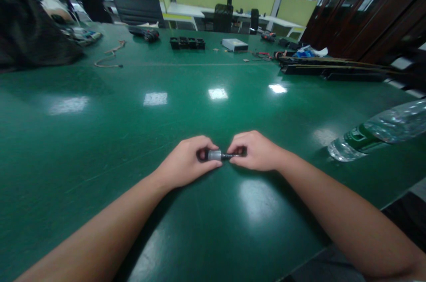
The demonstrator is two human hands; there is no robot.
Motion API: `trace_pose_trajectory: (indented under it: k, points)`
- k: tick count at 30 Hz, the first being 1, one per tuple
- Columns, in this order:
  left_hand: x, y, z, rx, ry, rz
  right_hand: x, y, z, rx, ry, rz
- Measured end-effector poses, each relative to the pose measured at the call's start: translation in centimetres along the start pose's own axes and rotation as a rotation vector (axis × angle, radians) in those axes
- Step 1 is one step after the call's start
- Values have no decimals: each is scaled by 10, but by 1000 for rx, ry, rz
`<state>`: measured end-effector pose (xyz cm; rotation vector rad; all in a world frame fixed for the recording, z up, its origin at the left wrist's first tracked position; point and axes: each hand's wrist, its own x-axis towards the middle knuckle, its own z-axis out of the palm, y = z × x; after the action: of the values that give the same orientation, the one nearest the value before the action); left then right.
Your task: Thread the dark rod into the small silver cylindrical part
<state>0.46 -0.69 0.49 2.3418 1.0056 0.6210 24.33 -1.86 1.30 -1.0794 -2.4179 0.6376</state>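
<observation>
My left hand is closed around the left end of a small silver cylinder, thumb below and fingers above. A thin dark shaft extends from the cylinder toward the right. Its far end lies in a pinch of my right hand, between thumb and fingertips. Both hands rest low over the green table, close together, with the piece lying level between them. The exact kind of this piece is too small to make out.
At right a clear water bottle lies on its side. Farther back are a black block with several sections, a silver box, a cable, long black strips and a dark bag. Office chairs stand behind.
</observation>
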Motion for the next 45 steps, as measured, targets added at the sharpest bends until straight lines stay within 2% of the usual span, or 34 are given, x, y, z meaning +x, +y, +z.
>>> trace_pose_trajectory:
  k: [19,25,31,36,45]
  points:
    - [-1,-1,0,-9,-3,-14,-2,5,-8,22,-57,65]
    - [-1,0,0,-29,-12,-13,-5,8,-16,11,-112,123]
    - [-1,0,-1,-15,-2,-25,-11,14,-29,5,-156,260]
    - [-1,0,-1,-13,-5,-23,-11,13,-30,25,-194,255]
    - [0,-1,0,-18,-7,-23,-9,10,-24,58,-129,231]
